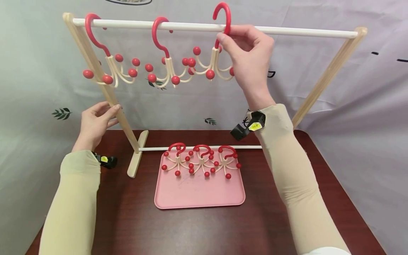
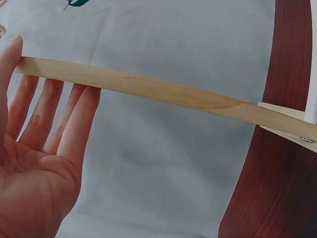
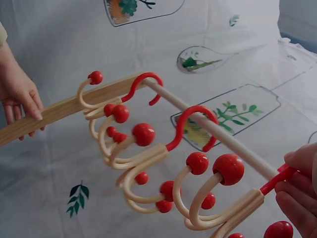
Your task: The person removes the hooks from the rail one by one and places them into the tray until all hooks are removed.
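"Where that pink, round-cornered rectangular tray (image 1: pixel 200 193) lies on the dark red-brown, wood-grained bench (image 1: pixel 127 212), what's in it?"

"Three hangers (image 1: pixel 201 161) with red hooks and cream, curved, ball-tipped arms, set in a row across its far part."

"And the raised hanger (image 1: pixel 215 56), with the red hook and cream arms?"

"Up at the round white rod (image 1: pixel 302 32). Its smooth hook bends like a question mark; below the stem, the arms splay out and curve up to glossy red balls. The right hand (image 1: pixel 253 56) pinches the hook between thumb and fingers, and in the head view the hook's tip shows above the rod."

"Anything else up there?"

"Two matching hangers (image 1: pixel 168 67), hooked over the rod, left of it."

"The left hand (image 1: pixel 95 122)?"

"Grasping the flat, pale wooden post (image 2: pixel 158 90), thumb on one side, fingers on the other."
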A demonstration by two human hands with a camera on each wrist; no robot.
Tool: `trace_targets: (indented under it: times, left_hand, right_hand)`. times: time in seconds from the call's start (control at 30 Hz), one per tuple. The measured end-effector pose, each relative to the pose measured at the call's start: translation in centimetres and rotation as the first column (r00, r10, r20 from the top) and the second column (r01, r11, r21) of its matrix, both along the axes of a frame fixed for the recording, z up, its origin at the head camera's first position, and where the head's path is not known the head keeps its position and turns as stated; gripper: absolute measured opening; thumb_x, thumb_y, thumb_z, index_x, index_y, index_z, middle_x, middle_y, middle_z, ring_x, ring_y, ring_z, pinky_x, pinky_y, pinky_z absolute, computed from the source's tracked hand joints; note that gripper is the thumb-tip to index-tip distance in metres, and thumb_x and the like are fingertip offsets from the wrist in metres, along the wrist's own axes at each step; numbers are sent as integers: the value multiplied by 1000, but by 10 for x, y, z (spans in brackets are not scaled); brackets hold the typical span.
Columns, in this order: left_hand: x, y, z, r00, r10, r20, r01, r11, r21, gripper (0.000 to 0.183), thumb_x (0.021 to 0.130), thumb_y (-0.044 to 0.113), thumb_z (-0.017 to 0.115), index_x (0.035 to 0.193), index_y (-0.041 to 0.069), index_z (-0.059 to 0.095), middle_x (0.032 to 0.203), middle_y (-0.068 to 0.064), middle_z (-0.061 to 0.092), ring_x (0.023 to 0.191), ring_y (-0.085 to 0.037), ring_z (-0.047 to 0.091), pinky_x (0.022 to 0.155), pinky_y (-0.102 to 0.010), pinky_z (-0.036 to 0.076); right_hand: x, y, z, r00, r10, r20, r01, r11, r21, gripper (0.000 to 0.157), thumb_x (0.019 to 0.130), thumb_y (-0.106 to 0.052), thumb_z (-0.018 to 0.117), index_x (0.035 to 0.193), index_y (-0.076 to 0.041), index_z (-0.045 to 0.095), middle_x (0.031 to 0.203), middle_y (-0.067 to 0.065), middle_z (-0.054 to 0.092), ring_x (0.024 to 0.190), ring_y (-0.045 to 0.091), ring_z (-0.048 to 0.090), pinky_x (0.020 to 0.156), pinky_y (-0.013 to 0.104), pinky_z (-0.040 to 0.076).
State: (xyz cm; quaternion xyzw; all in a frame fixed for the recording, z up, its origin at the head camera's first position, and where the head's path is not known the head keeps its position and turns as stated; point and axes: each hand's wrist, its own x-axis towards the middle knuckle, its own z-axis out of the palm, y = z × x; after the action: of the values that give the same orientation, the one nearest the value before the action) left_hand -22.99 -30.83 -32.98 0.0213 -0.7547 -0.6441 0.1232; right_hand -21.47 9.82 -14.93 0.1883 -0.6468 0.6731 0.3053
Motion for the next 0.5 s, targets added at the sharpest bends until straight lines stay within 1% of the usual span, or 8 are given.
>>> trace_targets:
  times: [0.13, 0.3, 0.5]
  left_hand:
    - [-1, 1, 0, 1000, -3, -4, 3, 1000, 9, 54, 91, 32, 78, 137, 7, 63, 108, 5, 68, 95, -9, 67, 73, -17, 57]
    - [-1, 0, 1, 1000, -13, -17, 14, 999, 34, 53, 91, 30, 78, 136, 7, 64, 108, 5, 69, 95, -8, 67, 73, -18, 57]
    - [-1, -1, -1, 999, -30, -35, 32, 998, 58, 53, 92, 28, 78, 136, 2, 62, 107, 5, 70, 95, -8, 68, 74, -19, 58]
  right_hand:
    - [5, 9, 4, 999, -9, -53, 7, 999, -42, 8, 86, -5, 82, 93, -4, 79, 88, 12, 74, 80, 26, 64, 59, 26, 43]
    - [13, 19, 5, 995, 2, -95, -9, 998, -69, 9, 86, -3, 82, 93, -2, 78, 89, 14, 74, 79, 27, 66, 62, 27, 47]
    - [27, 28, 3, 993, 19, -114, -30, 995, -96, 10, 84, 1, 82, 93, 1, 78, 88, 16, 73, 74, 26, 65, 65, 27, 51]
